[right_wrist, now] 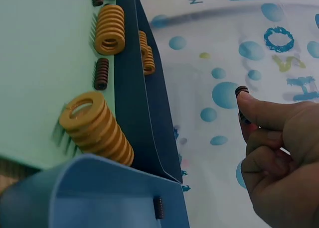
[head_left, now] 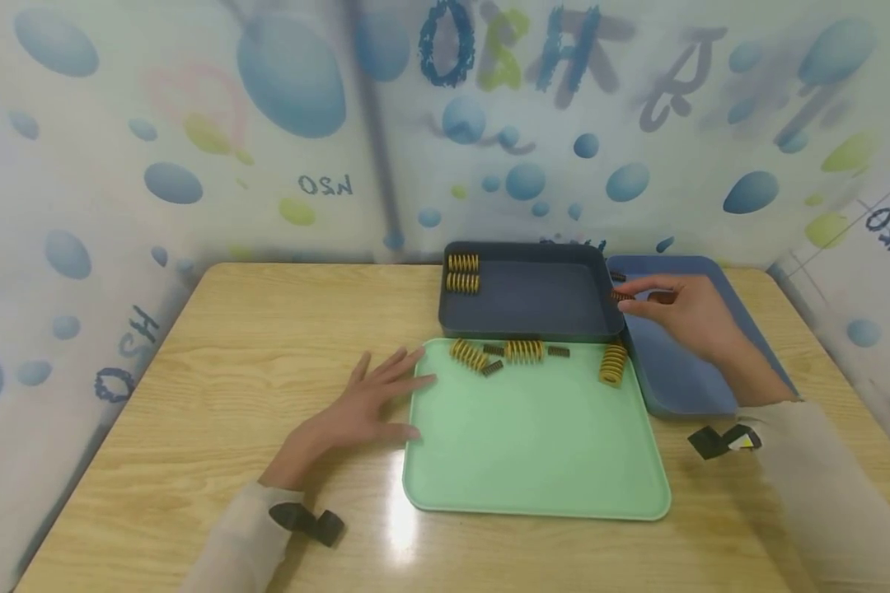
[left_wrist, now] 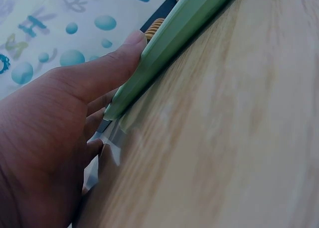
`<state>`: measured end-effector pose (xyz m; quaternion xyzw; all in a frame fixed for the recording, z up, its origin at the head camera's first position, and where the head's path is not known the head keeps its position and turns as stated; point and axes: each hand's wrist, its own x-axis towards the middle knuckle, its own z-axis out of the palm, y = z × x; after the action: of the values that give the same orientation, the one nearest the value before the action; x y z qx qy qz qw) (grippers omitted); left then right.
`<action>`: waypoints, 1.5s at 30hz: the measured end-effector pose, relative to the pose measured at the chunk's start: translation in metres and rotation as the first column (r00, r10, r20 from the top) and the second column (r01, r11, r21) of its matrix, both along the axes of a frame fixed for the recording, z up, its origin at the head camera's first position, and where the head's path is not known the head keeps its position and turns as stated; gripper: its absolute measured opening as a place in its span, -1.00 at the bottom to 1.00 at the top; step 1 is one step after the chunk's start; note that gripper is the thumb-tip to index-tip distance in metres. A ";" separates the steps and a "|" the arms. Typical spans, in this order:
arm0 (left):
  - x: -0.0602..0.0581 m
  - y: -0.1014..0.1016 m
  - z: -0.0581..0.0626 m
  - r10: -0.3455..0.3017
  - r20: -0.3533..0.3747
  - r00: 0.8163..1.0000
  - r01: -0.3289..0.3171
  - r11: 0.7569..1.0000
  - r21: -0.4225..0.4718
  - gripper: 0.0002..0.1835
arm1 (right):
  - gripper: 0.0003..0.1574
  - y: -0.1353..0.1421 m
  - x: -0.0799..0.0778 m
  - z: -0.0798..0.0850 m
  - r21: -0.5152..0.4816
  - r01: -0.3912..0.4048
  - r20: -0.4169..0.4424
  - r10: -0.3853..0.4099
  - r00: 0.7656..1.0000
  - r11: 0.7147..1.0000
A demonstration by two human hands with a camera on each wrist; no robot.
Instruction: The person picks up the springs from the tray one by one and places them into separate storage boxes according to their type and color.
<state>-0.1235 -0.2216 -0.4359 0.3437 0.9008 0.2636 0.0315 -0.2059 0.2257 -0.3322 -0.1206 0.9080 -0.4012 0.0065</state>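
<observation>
My right hand [head_left: 686,317] pinches a small dark coil spring [head_left: 622,296] between thumb and fingertips, above the line where the dark tray [head_left: 534,325] meets the blue tray [head_left: 675,387]. In the right wrist view the held spring [right_wrist: 242,90] peeks out past the thumb. My left hand [head_left: 367,403] lies spread at the left side of the green tray [head_left: 534,445], its thumb and fingertips on the rim. Along the green tray's far side lie a yellow spring [head_left: 524,352], two more yellow ones and several small dark springs, including one dark spring [head_left: 559,352].
Two yellow springs [head_left: 463,283] sit side by side at the dark tray's left end. Another small dark spring [right_wrist: 158,208] lies in the blue tray. Behind the wooden table [head_left: 267,329] hangs a patterned white sheet [head_left: 386,181], which also flanks both sides.
</observation>
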 end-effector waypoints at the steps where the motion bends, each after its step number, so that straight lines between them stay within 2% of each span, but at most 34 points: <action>1: 0.000 0.000 0.000 0.001 -0.001 1.000 -0.001 1.000 -0.004 -0.20 | -0.55 0.001 -0.002 0.000 0.005 0.005 0.000 -0.005 1.000 1.000; 14: 0.001 -0.001 0.001 -0.006 -0.010 1.000 0.006 1.000 0.000 -0.20 | -0.42 0.027 -0.031 -0.009 0.078 0.083 0.020 -0.085 0.996 0.994; 21: 0.001 -0.001 0.002 -0.002 -0.001 1.000 0.002 1.000 -0.014 -0.20 | -0.38 0.034 -0.043 -0.017 0.099 0.090 0.044 -0.095 0.995 0.991; 29: 0.002 -0.001 0.001 0.001 -0.005 1.000 -0.001 1.000 -0.011 -0.19 | -0.43 0.045 -0.059 -0.032 0.124 0.093 0.077 -0.103 0.992 0.988; 35: 0.002 0.000 0.001 -0.008 -0.005 1.000 0.008 1.000 -0.008 -0.19 | -0.47 0.055 -0.069 -0.042 0.178 0.072 0.049 -0.082 0.995 0.981; 40: 0.002 0.001 0.002 0.002 0.003 1.000 -0.002 1.000 -0.020 -0.19 | -0.52 0.057 -0.077 -0.053 0.179 0.075 0.030 -0.082 0.996 0.981; 45: 0.002 0.001 0.003 0.004 0.009 1.000 -0.004 1.000 -0.016 -0.19 | -0.56 0.056 -0.087 -0.068 0.200 0.109 0.021 -0.115 0.993 0.974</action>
<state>-0.1214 -0.2205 -0.4334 0.3402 0.9035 0.2579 0.0380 -0.2925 0.2818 -0.4005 -0.0612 0.9487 -0.3101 0.0108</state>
